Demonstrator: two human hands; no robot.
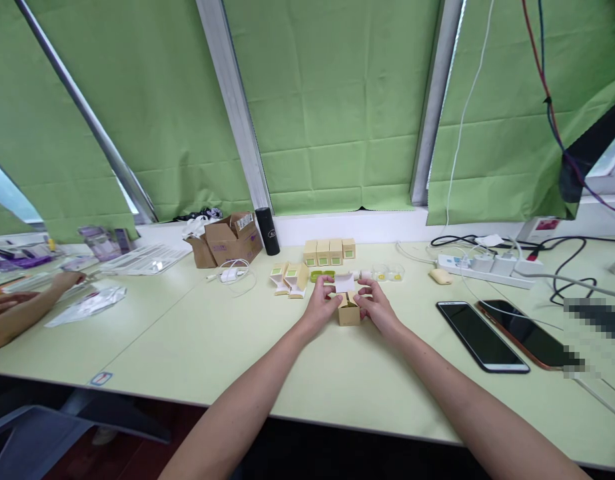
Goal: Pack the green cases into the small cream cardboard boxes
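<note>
A small brown cardboard box point(349, 316) stands on the table in front of me with its top open and its white-lined lid flap raised. My left hand point(321, 308) is closed on the box's left side, its thumb at the top edge. On the other side, my right hand point(378, 308) grips the right edge near the flap. What lies inside the box is too small to make out. Just behind my hands are a green round item point(321, 274), a small white item point(366, 274) and clear round containers point(388, 272). Two open flattened-looking boxes point(290, 279) lie to the left.
Several closed small boxes point(329, 253) stand in a row at the back. Farther left are a larger carton point(232, 243), a black bottle point(268, 232) and a white charger point(231, 274). Two phones point(482, 337) and a power strip point(490, 267) lie right. Another person's arm point(32, 310) rests at far left.
</note>
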